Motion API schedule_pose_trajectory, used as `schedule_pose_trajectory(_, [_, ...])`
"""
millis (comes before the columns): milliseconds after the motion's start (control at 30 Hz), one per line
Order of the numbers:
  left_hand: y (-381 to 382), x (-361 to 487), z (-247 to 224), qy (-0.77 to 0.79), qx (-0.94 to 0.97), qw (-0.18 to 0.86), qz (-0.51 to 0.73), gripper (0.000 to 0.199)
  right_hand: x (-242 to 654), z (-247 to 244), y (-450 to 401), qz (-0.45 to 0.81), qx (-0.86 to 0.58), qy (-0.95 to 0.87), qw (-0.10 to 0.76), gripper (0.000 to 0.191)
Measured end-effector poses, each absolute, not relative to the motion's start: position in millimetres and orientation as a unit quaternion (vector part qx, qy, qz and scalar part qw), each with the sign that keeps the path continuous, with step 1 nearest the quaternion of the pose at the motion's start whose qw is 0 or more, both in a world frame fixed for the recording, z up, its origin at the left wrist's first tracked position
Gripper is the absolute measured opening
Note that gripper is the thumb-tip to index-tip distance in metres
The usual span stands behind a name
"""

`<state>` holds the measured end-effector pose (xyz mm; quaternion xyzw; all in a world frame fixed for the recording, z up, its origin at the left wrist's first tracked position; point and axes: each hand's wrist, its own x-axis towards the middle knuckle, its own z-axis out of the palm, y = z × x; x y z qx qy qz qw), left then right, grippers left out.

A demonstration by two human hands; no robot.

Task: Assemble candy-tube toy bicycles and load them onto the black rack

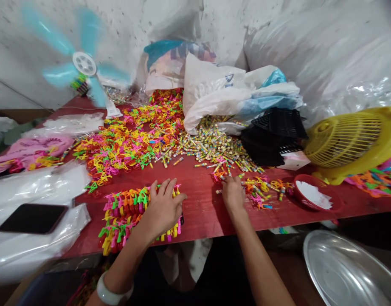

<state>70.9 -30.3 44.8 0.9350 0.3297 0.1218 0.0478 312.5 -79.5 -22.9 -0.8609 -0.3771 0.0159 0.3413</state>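
Observation:
My left hand [165, 208] lies with its fingers spread over rows of small coloured plastic pieces [127, 212], set side by side in a rack-like block near the table's front edge. Its palm hides part of those rows. To the right, my right hand [233, 194] has its fingers curled together at the edge of a small heap of coloured pieces and short patterned sticks [259, 189]. What its fingertips pinch, if anything, is hidden. Behind it spreads a larger pile of short patterned sticks [211, 146]. A big heap of loose coloured plastic pieces [125, 148] lies further left.
On the red table [201, 216] are a phone [32, 218] on plastic bags, a running blue fan [84, 63], white sacks [214, 85], black plastic baskets [271, 131], a yellow basket [348, 136] and a red basket [299, 197]. A metal basin [344, 272] sits lower right.

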Motion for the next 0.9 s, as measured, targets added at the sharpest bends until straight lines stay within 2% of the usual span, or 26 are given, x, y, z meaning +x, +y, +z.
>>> schedule_pose_trajectory(100, [-30.1,68.3,42.7,0.327,0.935,0.060,0.123,0.027,316.2,-25.1,-75.4,0.027,-0.843,-0.402,0.356,0.008])
schedule_pose_trajectory(167, [-28.2,66.9,42.7,0.328,0.932,0.083,0.128,0.034,305.6,-27.2,-80.1,0.055,-0.806,-0.417,0.416,0.007])
schedule_pose_trajectory(267, [-23.4,69.8,47.9,0.342,0.917,0.132,0.157,0.046,279.5,-24.3,-92.0,0.183,-0.715,-0.406,0.539,0.019])
schedule_pose_trajectory(333, [-20.5,75.9,53.4,0.334,0.912,0.167,0.170,0.045,260.7,-17.2,-98.6,0.270,-0.660,-0.381,0.588,0.024])
schedule_pose_trajectory(400, [-19.4,83.5,57.5,0.324,0.907,0.205,0.172,0.035,244.9,-8.1,-102.4,0.304,-0.633,-0.359,0.616,0.025])
schedule_pose_trajectory(500, [-21.0,90.8,58.0,0.327,0.897,0.221,0.199,0.022,230.7,3.8,-105.4,0.323,-0.624,-0.323,0.634,0.029])
schedule_pose_trajectory(700, [-25.6,87.7,51.1,0.273,0.925,0.094,0.246,0.019,222.5,12.0,-112.9,0.509,-0.543,-0.316,0.588,0.033])
schedule_pose_trajectory(900, [-19.3,79.1,53.0,0.250,0.933,0.148,0.213,0.017,218.2,-6.6,-115.5,0.481,-0.569,-0.316,0.588,0.035])
